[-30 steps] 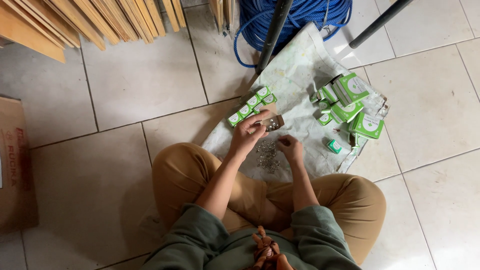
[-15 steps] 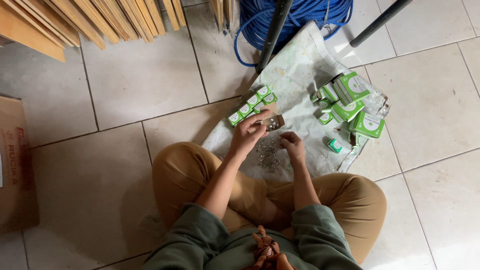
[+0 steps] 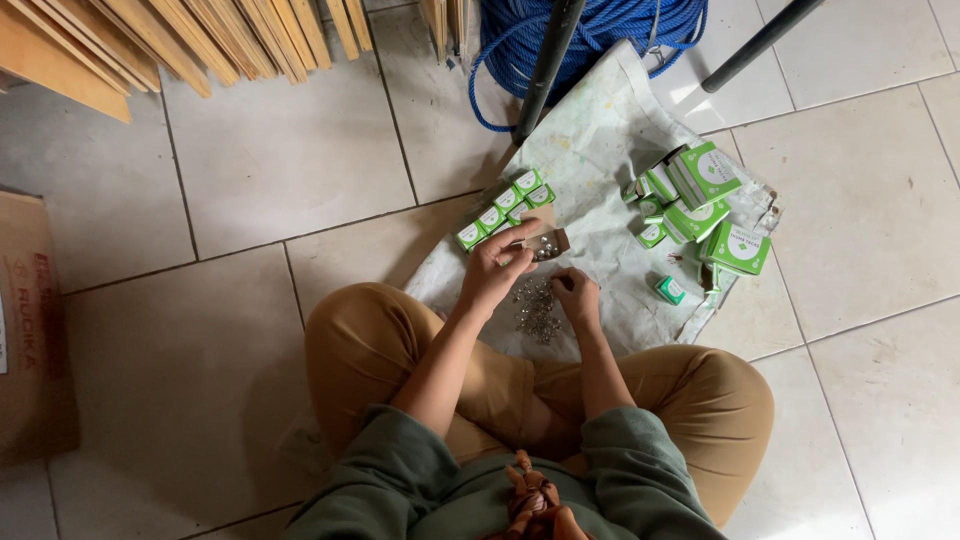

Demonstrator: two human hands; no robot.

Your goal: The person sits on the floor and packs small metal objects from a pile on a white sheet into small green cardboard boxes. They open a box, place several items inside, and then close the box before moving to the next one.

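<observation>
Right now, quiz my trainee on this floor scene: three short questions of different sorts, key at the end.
1. True or false: the left hand holds a small open box above the sheet.
2. Multiple choice: the pile of small metal pieces lies
A. on the bare tile
B. on the sheet, just left of the right hand
C. inside the cardboard carton
3. Fill in: the row of small green boxes lies at the sheet's ____ edge, as seen in the picture.

Key: 1 true; 2 B; 3 left.
</observation>
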